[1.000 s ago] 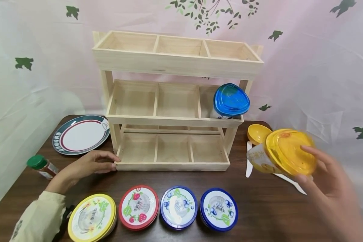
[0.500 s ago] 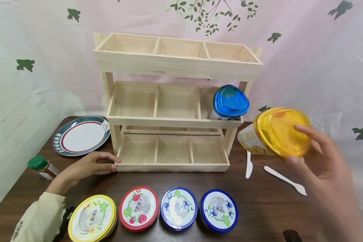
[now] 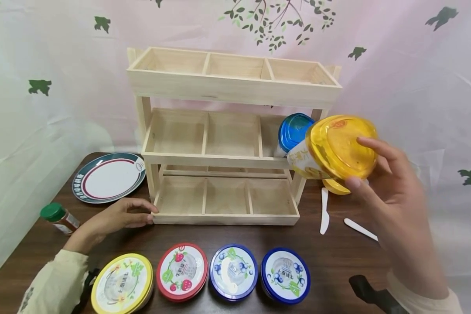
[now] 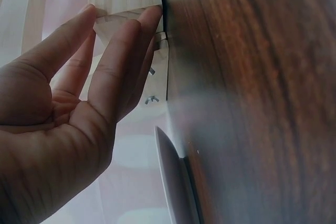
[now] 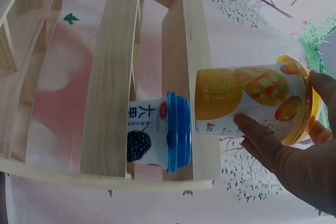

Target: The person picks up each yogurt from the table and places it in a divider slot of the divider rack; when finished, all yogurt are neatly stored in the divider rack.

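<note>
1. The right hand held a yellow-lidded cup tilted on its side in the air, thumb and fingers curled round the lid end, just in front of the right compartment of the middle tier of the wooden rack.
2. The left hand lay open, straight fingers touching the rack's lower left corner and holding nothing.
3. A blue-lidded cup already sat in that right compartment. In my judgement the yellow-lidded cup could knock it, since the two were just beside each other.
4. The grip sat only at the lid end, so the cup's body might have swung or slipped if it struck the rack's edge.
5. The rack could shift under a push; the left hand at its corner seemed to guard against that.
6. The right wrist view showed the mango print on the cup's side and the blue-lidded cup's blackberry label, both hidden from the head view.
7. Only the head view showed four round tins along the bench, a plate, a green-capped jar and white spoons.
</note>
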`<state>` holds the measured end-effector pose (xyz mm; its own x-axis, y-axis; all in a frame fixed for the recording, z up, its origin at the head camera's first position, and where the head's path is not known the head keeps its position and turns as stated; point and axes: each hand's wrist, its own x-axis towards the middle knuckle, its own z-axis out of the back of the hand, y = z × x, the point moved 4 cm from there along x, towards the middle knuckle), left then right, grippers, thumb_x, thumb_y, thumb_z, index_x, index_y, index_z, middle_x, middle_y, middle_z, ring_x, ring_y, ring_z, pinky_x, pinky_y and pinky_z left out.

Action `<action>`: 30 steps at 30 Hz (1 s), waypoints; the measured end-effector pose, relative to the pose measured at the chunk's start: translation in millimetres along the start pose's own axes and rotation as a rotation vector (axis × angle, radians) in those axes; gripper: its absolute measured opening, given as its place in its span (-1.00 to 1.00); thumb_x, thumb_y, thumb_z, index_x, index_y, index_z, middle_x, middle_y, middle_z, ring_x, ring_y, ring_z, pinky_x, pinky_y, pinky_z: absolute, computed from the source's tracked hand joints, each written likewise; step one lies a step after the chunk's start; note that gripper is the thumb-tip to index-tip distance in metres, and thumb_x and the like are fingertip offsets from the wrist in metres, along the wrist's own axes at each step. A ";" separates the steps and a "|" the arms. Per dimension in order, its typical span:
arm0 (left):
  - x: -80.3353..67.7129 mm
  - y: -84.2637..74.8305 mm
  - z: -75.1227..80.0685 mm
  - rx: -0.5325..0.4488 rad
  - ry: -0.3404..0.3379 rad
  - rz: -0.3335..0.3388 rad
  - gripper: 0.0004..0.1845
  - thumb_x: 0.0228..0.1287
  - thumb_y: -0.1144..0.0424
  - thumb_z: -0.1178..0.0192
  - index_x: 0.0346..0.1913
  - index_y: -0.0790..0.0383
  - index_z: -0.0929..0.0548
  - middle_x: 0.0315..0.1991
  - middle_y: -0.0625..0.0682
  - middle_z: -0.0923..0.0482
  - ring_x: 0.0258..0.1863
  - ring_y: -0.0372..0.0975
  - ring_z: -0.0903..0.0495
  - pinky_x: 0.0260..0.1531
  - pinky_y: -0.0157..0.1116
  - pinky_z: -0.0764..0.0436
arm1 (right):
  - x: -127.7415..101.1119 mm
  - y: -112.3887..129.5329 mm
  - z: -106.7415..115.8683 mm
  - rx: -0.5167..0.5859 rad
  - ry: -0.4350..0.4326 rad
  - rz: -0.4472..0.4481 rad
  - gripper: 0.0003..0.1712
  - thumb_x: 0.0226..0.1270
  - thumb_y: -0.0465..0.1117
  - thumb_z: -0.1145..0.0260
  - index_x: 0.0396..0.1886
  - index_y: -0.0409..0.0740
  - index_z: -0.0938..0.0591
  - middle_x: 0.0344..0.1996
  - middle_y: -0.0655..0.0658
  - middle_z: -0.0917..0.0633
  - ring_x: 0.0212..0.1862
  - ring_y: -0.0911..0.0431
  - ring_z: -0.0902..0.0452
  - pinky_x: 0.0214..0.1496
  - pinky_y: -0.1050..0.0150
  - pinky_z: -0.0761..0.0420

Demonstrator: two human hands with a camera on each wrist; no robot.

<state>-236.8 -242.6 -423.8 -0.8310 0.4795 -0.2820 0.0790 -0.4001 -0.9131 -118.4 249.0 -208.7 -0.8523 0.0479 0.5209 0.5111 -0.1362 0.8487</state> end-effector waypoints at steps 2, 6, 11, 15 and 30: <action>0.4 -0.2 0.3 0.001 -0.009 0.009 -0.70 0.61 0.35 -0.27 0.24 0.45 -0.68 0.00 0.14 -0.64 -0.10 -0.24 -0.66 -0.08 -0.27 -0.76 | 4.0 1.3 -4.5 -0.005 0.002 -0.007 -0.23 0.46 -0.68 -0.20 0.61 -0.28 -0.38 0.60 -0.33 -0.33 0.56 -0.16 -0.32 0.39 0.38 -0.54; 0.1 0.0 1.0 -0.009 -0.012 0.019 -0.70 0.61 0.35 -0.28 0.24 0.46 -0.67 0.01 0.13 -0.64 -0.10 -0.25 -0.67 -0.07 -0.27 -0.76 | 15.3 -2.1 -13.4 0.037 0.074 0.044 -0.26 0.48 -0.66 -0.19 0.60 -0.27 -0.39 0.58 -0.37 -0.34 0.53 -0.16 -0.35 0.40 0.35 -0.54; -0.2 -0.3 0.6 -0.010 -0.004 0.010 -0.70 0.61 0.35 -0.28 0.24 0.47 -0.67 0.00 0.13 -0.65 -0.10 -0.26 -0.67 -0.07 -0.28 -0.76 | 30.4 -8.3 -28.1 0.089 0.122 0.058 -0.29 0.50 -0.65 -0.17 0.58 -0.22 -0.43 0.52 -0.38 -0.39 0.48 -0.20 -0.38 0.40 0.31 -0.56; 0.4 -1.4 0.4 0.002 -0.005 0.006 -0.71 0.60 0.36 -0.28 0.23 0.45 -0.68 0.02 0.15 -0.65 -0.09 -0.23 -0.67 -0.07 -0.27 -0.76 | 38.3 -9.4 -41.5 0.093 0.135 0.077 -0.33 0.52 -0.60 -0.19 0.55 -0.18 -0.47 0.51 -0.36 -0.40 0.44 -0.22 -0.40 0.37 0.32 -0.59; 0.8 0.4 0.5 0.001 -0.009 -0.007 -0.71 0.59 0.37 -0.30 0.22 0.45 -0.69 0.04 0.15 -0.67 -0.08 -0.22 -0.68 -0.04 -0.27 -0.77 | 52.0 -21.8 -79.4 0.035 0.222 0.131 -0.33 0.52 -0.57 -0.29 0.54 -0.12 -0.49 0.54 -0.15 -0.38 0.43 -0.18 -0.43 0.32 0.32 -0.63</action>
<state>-237.7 -242.8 -424.3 -0.8364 0.4752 -0.2733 0.0729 -0.3977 -0.9146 -182.7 175.8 -207.4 -0.7805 -0.1865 0.5967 0.6186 -0.0927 0.7802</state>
